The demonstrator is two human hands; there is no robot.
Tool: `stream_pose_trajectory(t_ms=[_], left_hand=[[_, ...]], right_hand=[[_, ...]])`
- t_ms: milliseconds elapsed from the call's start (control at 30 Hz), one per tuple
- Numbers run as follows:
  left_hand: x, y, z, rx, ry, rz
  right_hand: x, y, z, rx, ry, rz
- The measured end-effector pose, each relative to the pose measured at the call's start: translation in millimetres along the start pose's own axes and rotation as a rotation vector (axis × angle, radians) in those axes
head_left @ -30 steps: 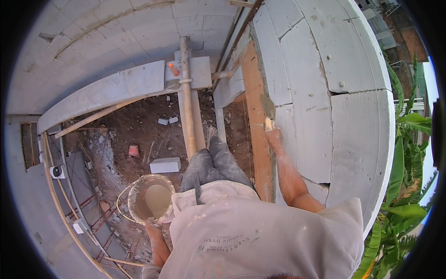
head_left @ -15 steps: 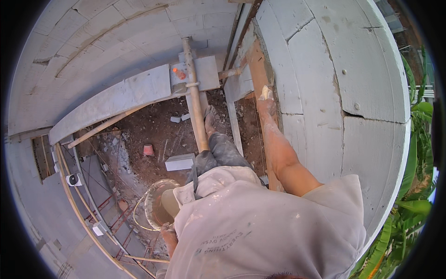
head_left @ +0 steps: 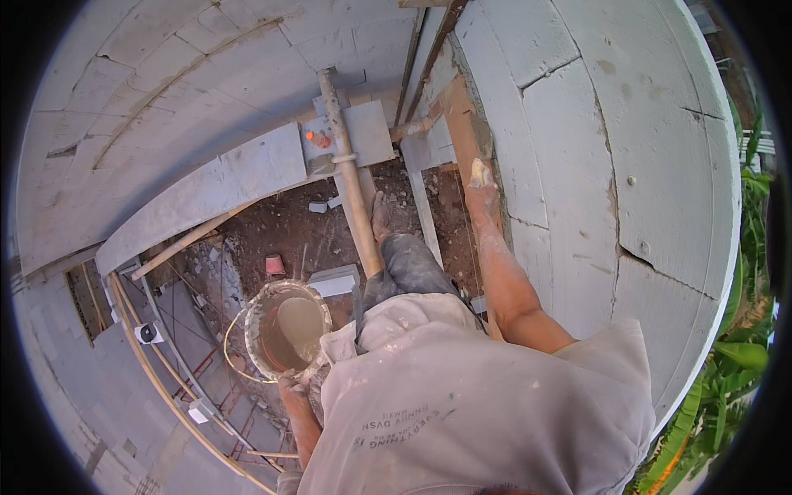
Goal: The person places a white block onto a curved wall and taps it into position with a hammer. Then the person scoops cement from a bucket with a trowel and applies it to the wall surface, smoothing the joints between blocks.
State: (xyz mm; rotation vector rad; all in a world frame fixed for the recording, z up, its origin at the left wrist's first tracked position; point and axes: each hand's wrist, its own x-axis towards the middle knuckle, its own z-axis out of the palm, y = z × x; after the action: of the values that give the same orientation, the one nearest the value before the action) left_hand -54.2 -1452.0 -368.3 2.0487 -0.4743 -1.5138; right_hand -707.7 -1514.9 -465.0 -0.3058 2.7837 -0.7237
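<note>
My right hand (head_left: 481, 190) grips a small pale yellowish tool (head_left: 479, 172), its far end unclear, against an orange-brown board (head_left: 459, 117) that has a grey mortar strip along the block wall (head_left: 569, 190). At lower left my left hand (head_left: 294, 382) holds a crusted bucket (head_left: 257, 330) by its rim; grey wet mix (head_left: 301, 324) shows inside and the yellow handle hangs aside. My legs (head_left: 408, 264) stretch forward beside a round pole (head_left: 360, 216), with a bare foot (head_left: 381, 213) next to it, high above dirt ground.
A narrow grey ledge (head_left: 206, 186) crosses ahead, carrying an orange bottle (head_left: 318, 139). Below lie white blocks (head_left: 334, 285) and a red bucket (head_left: 275, 264). Bamboo poles and red scaffolding (head_left: 235, 445) stand at left; banana leaves (head_left: 742, 355) show outside at right.
My right hand has moved forward along the orange-brown board since a second ago, the arm more stretched. The bucket, partly behind my shirt half a second ago, shows fully again.
</note>
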Motion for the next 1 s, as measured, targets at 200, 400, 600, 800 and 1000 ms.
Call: stream_pose_trajectory(t_ms=[200, 400, 600, 800, 1000], left_hand=[[24, 70, 68, -0.304, 0.041, -0.182], [88, 72, 54, -0.412, 0.150, -0.286], [96, 66, 29, -0.082, -0.066, -0.040], [101, 85, 57, -0.200, 0.130, -0.363], [112, 56, 60, -0.328, 0.196, -0.378]], right_hand=[[-11, 4, -9, 0.126, 0.020, -0.168], [51, -31, 30, -0.039, 0.045, 0.080], [120, -93, 40, 0.098, 0.022, -0.026], [180, -181, 30, 0.099, -0.009, -0.005], [133, -162, -2, 0.094, 0.043, -0.074]])
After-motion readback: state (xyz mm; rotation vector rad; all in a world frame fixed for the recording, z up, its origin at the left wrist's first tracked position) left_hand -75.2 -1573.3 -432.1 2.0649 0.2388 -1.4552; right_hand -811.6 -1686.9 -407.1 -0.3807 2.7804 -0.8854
